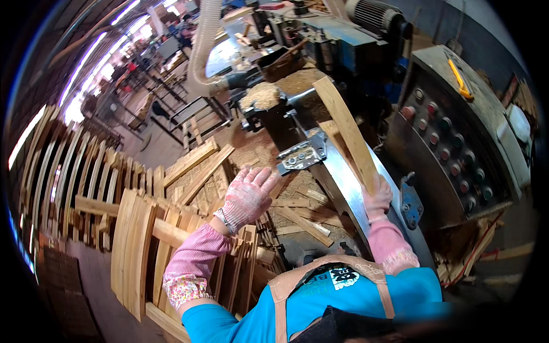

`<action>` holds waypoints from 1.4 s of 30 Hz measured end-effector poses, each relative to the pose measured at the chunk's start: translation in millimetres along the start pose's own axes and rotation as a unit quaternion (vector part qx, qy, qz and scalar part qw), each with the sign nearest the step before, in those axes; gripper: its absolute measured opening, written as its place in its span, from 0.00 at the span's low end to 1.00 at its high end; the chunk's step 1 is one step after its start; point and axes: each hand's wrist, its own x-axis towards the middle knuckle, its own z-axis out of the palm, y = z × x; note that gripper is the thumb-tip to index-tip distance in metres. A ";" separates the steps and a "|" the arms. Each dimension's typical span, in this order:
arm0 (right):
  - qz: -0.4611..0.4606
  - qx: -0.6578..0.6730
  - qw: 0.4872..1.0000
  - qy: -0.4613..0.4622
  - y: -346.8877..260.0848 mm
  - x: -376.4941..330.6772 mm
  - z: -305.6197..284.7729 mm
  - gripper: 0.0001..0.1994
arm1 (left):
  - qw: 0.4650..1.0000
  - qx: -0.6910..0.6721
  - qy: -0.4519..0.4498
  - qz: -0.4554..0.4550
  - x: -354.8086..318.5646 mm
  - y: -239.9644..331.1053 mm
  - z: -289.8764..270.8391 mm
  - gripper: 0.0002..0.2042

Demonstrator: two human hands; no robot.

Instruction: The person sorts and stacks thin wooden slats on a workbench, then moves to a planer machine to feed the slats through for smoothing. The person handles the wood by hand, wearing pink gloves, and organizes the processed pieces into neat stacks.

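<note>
While the control panel [446, 137] is standing right of the right hand [377, 198], the metal bed [346, 186] is running below that hand. The board [346, 123] is slanting forward from the right hand, which is gripping its near end. The left hand [247, 197] is reaching forward, fingers spreading, with open room separating it from the bed's left edge; the bracket [303, 156] is sitting just beyond its fingertips.

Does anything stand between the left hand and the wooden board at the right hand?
Yes. In this view, the metal bracket on the machine stands between the open left hand and the wooden board. Nothing visible separates the right hand from the board's near end.
</note>
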 end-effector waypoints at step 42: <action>-0.270 0.296 0.878 -0.262 -160.0 51.7 -92.3 0.44 | 0.964 0.227 -0.098 0.095 61.1 -1.1 -8.2 0.30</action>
